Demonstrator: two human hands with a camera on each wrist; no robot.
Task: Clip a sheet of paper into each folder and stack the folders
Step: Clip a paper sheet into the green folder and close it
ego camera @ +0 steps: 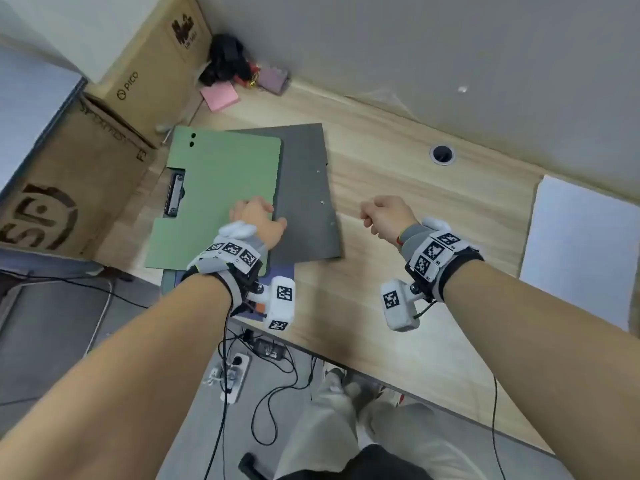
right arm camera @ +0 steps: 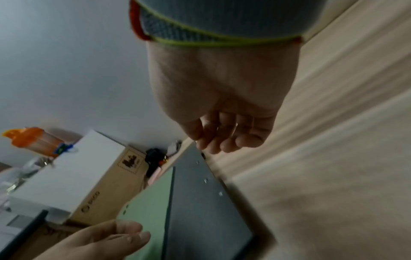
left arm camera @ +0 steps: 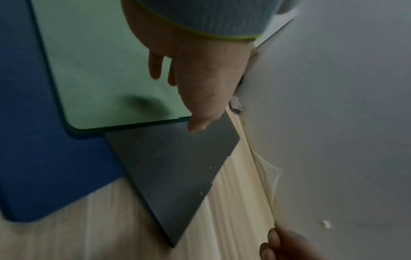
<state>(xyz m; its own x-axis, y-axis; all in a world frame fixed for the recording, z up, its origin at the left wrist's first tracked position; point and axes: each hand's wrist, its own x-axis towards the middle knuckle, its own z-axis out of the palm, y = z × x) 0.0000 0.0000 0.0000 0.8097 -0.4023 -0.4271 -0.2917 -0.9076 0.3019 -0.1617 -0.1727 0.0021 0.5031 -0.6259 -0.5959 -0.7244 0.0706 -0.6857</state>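
A green folder lies shut on a dark grey folder at the table's left end, its black clip showing in a cut-out on the left side. A blue folder lies under both. My left hand rests on the green folder's right edge with relaxed fingers, its thumb reaching onto the grey folder. My right hand hovers over bare wood to the right of the grey folder, fingers loosely curled, holding nothing. A stack of white paper lies at the far right.
Cardboard boxes stand against the table's left end. Pink sticky notes and small dark items sit in the far corner by the wall. A cable hole is set in the tabletop. Cables and a power strip lie on the floor.
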